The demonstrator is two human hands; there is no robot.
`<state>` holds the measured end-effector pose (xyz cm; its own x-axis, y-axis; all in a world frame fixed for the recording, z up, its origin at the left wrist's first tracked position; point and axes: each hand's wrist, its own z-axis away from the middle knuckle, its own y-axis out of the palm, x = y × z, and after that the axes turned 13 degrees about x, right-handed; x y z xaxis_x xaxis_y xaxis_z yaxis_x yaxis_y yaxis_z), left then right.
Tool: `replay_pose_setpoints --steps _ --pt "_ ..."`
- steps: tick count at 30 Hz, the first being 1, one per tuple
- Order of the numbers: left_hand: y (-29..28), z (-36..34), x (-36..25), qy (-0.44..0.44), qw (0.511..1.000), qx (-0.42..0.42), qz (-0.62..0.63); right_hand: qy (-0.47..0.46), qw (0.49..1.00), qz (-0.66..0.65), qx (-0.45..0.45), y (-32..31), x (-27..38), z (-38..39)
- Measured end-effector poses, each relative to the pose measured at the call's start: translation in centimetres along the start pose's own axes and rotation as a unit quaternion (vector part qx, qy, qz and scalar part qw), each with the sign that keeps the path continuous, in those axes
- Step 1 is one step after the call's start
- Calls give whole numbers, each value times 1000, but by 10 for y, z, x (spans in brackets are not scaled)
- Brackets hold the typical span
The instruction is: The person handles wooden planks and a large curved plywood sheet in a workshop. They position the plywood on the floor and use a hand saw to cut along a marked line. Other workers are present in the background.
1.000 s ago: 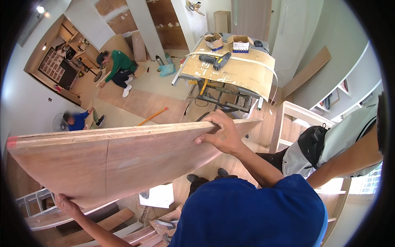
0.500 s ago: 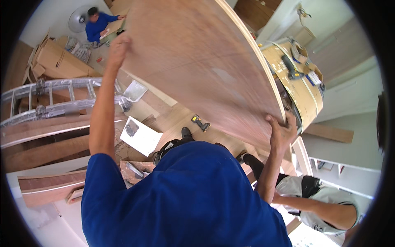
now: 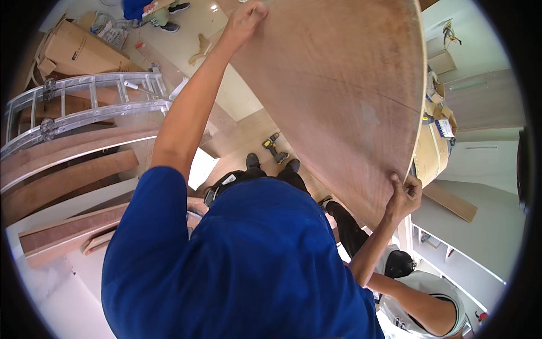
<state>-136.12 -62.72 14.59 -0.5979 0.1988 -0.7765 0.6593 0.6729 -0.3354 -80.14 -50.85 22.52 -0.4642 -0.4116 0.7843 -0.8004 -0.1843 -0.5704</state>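
A large reddish-brown plywood sheet [image 3: 339, 90] is raised in front of me, its pale layered edge curving down on the right. My left hand [image 3: 248, 21] is closed round the sheet's far left edge, its fingertips hidden behind the board. Lower down, my right hand [image 3: 404, 198] grips the right edge, thumb on the brown face and fingers round the rim. On the floor just beyond my shoes lies a yellow-and-black cordless drill [image 3: 275, 148].
At left an aluminium ladder [image 3: 90, 93] lies by stacked curved boards [image 3: 73, 178] and a cardboard box [image 3: 79, 51]. A co-worker's legs [image 3: 164, 20] show far left. Another person in a light vest [image 3: 423, 296] is close at my right. A tan surface with tools [image 3: 433, 147] stands behind the sheet.
The sheet has swung to the right and turned more upright, with both hands still holding it. My left hand has moved up and right; my right hand slightly down and right.
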Motion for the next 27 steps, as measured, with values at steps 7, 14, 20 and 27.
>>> replay_pose_setpoints --steps 7,14,20,27 --pt "34 -66 -2 -30 995 81 57 -10 999 -31 -2 -18 -44 -21" --pt "97 -107 -7 20 987 -153 -48 -71 992 -23 100 -42 -46 -41" --pt "108 -111 -18 -55 976 -196 78 -83 966 55 236 -26 -2 -70" --pt "81 -130 44 -184 975 -100 73 25 934 -57 351 22 14 -124"
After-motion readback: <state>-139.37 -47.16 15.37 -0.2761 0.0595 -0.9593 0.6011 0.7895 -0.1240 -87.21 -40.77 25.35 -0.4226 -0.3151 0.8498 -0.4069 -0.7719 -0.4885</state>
